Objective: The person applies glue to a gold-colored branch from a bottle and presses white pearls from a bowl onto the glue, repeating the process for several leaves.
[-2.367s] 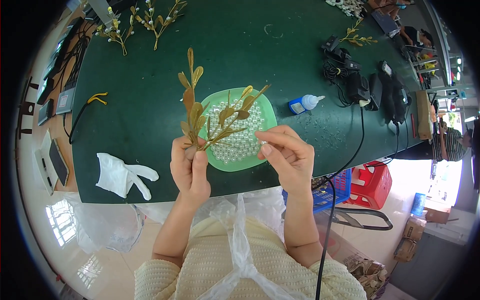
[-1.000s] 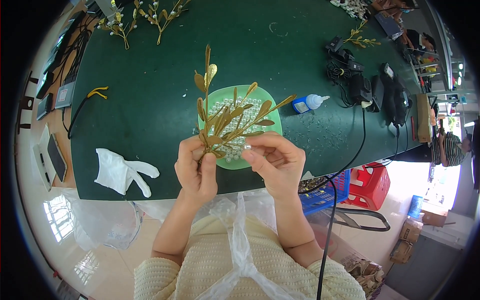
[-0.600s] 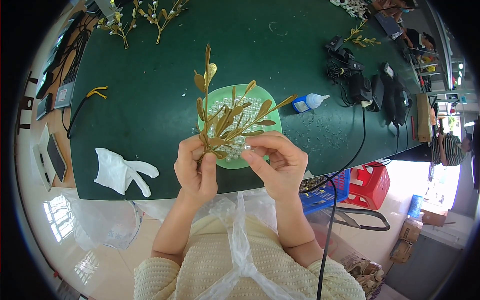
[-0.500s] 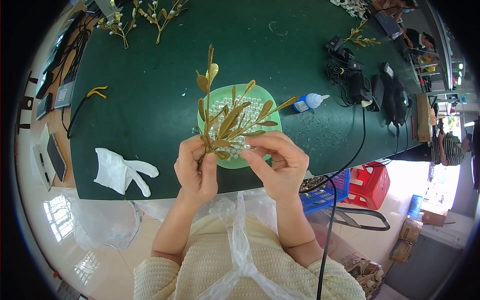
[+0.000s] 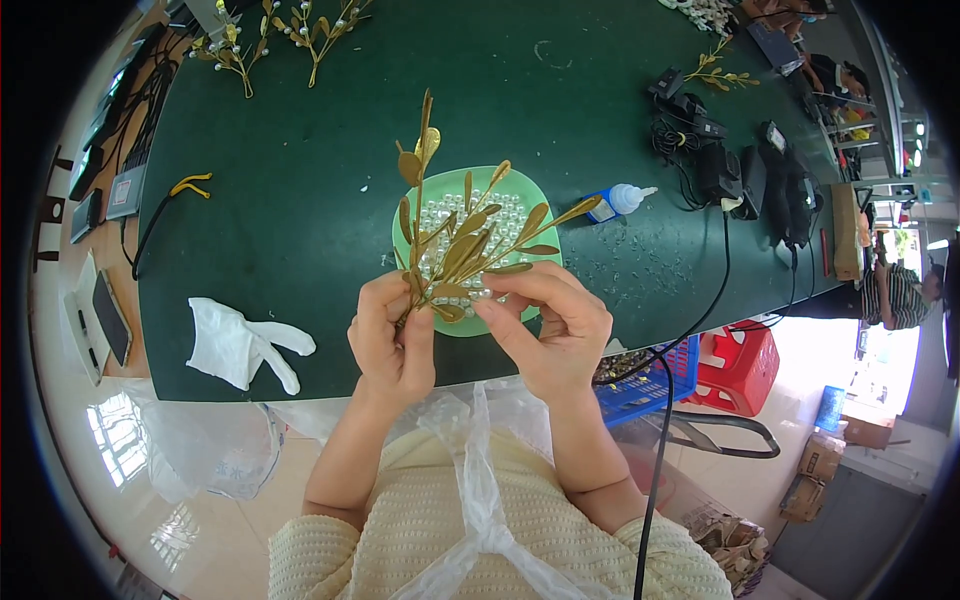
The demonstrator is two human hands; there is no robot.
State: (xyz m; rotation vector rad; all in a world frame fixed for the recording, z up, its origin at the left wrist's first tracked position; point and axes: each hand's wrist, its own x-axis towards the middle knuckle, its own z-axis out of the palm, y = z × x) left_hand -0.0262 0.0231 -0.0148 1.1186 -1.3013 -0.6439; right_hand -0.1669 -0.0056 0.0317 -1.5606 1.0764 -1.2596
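Observation:
My left hand (image 5: 388,335) is closed in a pinch around the lower stem of a gold leafy branch (image 5: 462,250). The branch stands upright and fans out over a light green bowl (image 5: 548,215) filled with white pearl beads (image 5: 512,212). Facing it, my right hand (image 5: 560,325) pinches a pearl bead (image 5: 481,293) between thumb and forefinger, close to the branch's lower leaves. Beyond the bowl's right side lies a blue bottle with a white nozzle (image 5: 620,200).
Gold branches with pearls (image 5: 318,45) lie at the far left; a bare one (image 5: 718,75) is far right. A white glove (image 5: 245,345) rests near the left edge. Black power adapters (image 5: 718,170) and cables occupy the right. A blue crate (image 5: 650,385) and red stool (image 5: 740,370) stand below.
My right hand has shifted slightly left, bringing its pinched fingertips nearer the branch. My left hand keeps its hold and has barely moved.

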